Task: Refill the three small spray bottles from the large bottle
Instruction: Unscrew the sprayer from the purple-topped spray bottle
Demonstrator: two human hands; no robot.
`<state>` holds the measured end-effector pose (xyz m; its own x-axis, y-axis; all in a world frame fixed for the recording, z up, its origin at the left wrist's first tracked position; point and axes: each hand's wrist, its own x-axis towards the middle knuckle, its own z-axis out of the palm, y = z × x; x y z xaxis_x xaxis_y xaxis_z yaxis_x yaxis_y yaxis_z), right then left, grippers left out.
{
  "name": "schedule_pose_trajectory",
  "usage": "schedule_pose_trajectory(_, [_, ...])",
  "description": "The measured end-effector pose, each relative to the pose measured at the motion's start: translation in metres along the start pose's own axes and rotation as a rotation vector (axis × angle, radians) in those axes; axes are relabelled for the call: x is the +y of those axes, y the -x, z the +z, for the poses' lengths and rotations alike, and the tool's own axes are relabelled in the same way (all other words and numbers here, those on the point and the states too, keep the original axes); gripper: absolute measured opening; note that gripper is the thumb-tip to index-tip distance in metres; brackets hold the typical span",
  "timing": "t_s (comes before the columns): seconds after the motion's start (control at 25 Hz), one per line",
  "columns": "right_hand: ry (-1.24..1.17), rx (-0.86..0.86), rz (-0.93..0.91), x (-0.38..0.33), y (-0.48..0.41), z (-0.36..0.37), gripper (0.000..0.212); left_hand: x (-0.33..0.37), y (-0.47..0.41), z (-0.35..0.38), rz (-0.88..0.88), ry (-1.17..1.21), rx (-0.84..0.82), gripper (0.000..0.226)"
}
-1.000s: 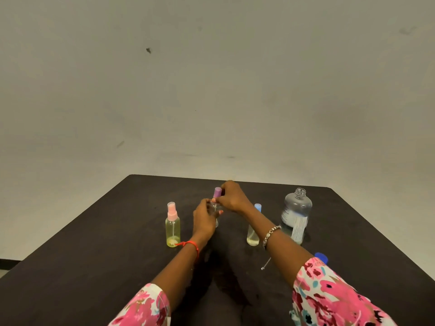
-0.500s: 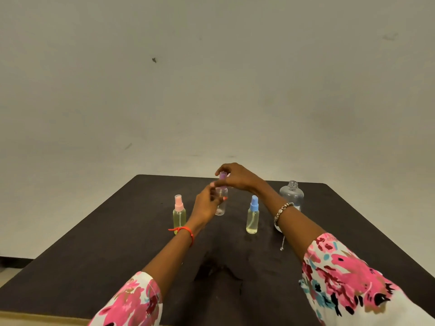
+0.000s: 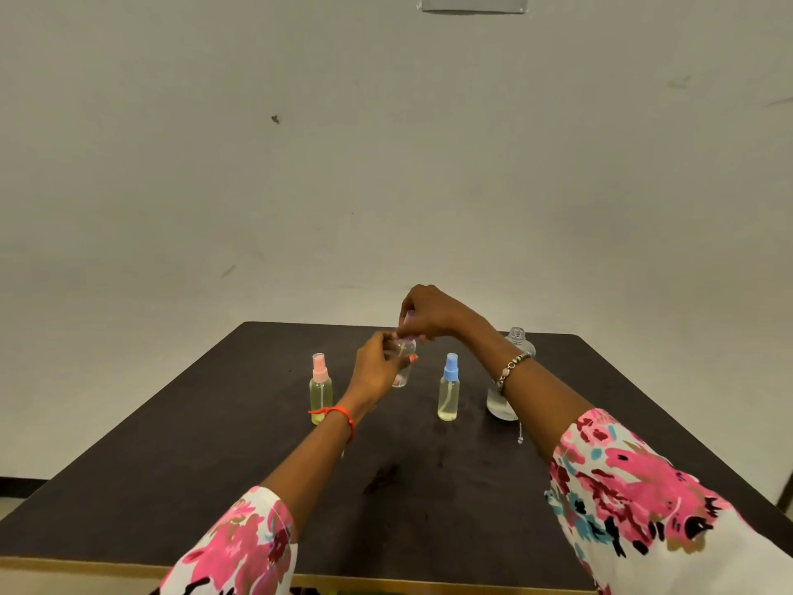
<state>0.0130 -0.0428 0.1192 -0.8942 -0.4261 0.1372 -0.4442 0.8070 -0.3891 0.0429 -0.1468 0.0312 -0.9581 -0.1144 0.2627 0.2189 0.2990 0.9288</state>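
Head view | middle bottle gripped by left hand, between pink bottle and blue bottle | its cap pinched from above by right hand | large bottle uncapped on table, partly hidden behind right forearm

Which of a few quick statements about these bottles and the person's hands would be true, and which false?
1. The pink-capped bottle stands upright on the table, with neither hand on it. True.
2. The large bottle has a cap screwed on. False: its threaded neck is open, with no cap on it.
3. Both hands are on the middle bottle. True: the left hand holds its body and the right hand grips its top.
4. The blue-capped bottle lies on its side. False: it stands upright, between the middle bottle and the large bottle.
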Motion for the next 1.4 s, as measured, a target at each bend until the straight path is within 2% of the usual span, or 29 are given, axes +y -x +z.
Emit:
schedule_pose_trajectory(0.12, [-0.002,-0.019,-0.055,-0.003,0.004,-0.002,0.03,0.0,0.002,0.001,0.004,-0.01,0.006,0.042])
schedule_pose_trajectory(0.2, [0.024,0.017,-0.023,-0.003,0.005,0.001,0.031,-0.001,0.002,0.002,0.007,-0.001,0.008,0.046])
schedule_pose_trajectory(0.36, [0.076,-0.063,-0.039,0.0,0.007,0.001,0.016,-0.002,0.001,0.003,-0.019,-0.064,0.0,0.049])
schedule_pose_trajectory(0.44, [0.071,-0.06,-0.08,0.003,0.011,-0.004,0.018,-0.003,0.0,0.004,-0.022,-0.086,-0.019,0.049])
schedule_pose_trajectory(0.6, [-0.031,0.002,-0.102,0.01,0.017,-0.018,0.024,-0.012,-0.001,0.002,-0.09,-0.166,-0.059,0.043])
schedule_pose_trajectory(0.72, [-0.154,0.167,-0.054,0.024,0.024,-0.015,0.031,-0.023,-0.003,-0.002,-0.14,-0.136,0.032,0.038])
schedule_pose_trajectory(0.8, [-0.304,0.259,0.014,0.039,0.031,0.003,0.031,-0.029,-0.006,-0.006,-0.166,-0.119,0.137,0.033])
schedule_pose_trajectory(0.92, [-0.393,0.303,0.09,0.061,0.043,0.047,0.02,-0.032,-0.01,-0.009,-0.197,-0.098,0.206,0.033])
schedule_pose_trajectory(1.04, [-0.396,0.291,0.135,0.071,0.058,0.095,0.02,-0.032,-0.011,-0.007,-0.188,-0.069,0.224,0.031])
schedule_pose_trajectory(1.16, [-0.34,0.295,0.106,0.078,0.07,0.13,0.023,-0.032,-0.009,-0.002,-0.173,-0.048,0.222,0.029])
schedule_pose_trajectory(1.4, [-0.324,0.253,0.147,0.092,0.075,0.156,0.021,-0.033,-0.008,0.006,-0.158,-0.018,0.197,0.032])
